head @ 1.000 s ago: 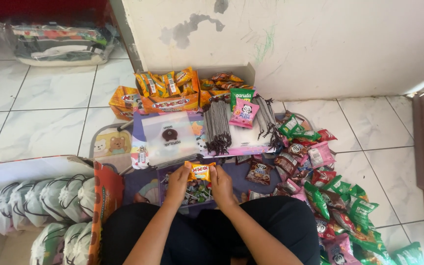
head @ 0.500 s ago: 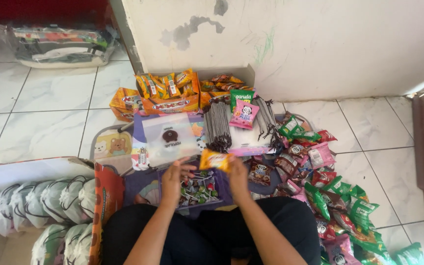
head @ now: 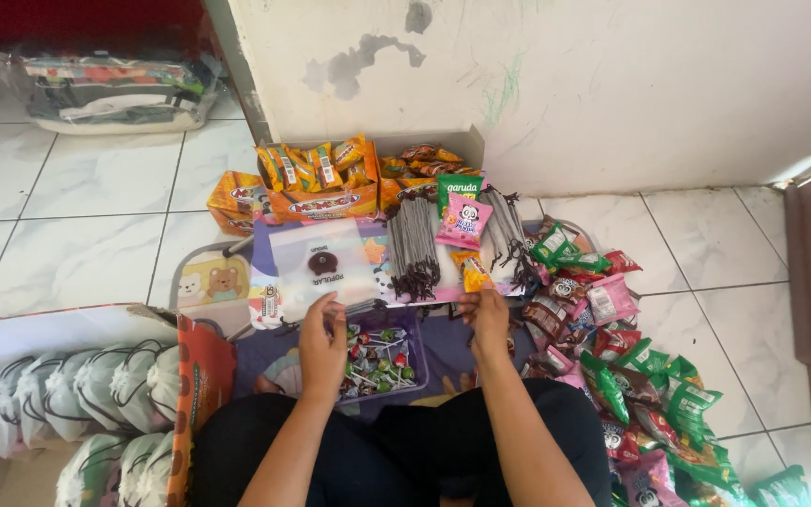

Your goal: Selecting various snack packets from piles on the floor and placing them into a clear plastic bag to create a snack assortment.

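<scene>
I sit on a tiled floor with snacks spread before me. My right hand pinches the bottom edge of an orange snack packet, which lies on the white sheet between two bundles of black strings. My left hand hovers with fingers apart over the left rim of a purple tray of lollipops. Its fingertips reach the near edge of a stack of clear printed bags. A pink panda packet and a green packet lie just beyond the orange one.
Open orange cartons of snack packets stand against the wall. A heap of green, pink and brown packets runs along my right. A cardboard box of white drawstring pouches is at my left, and a clear bag of folded items lies far left.
My right hand carried the orange packet away from my lap and set it down among the black strings. My left hand let go of it and moved toward the clear bags.
</scene>
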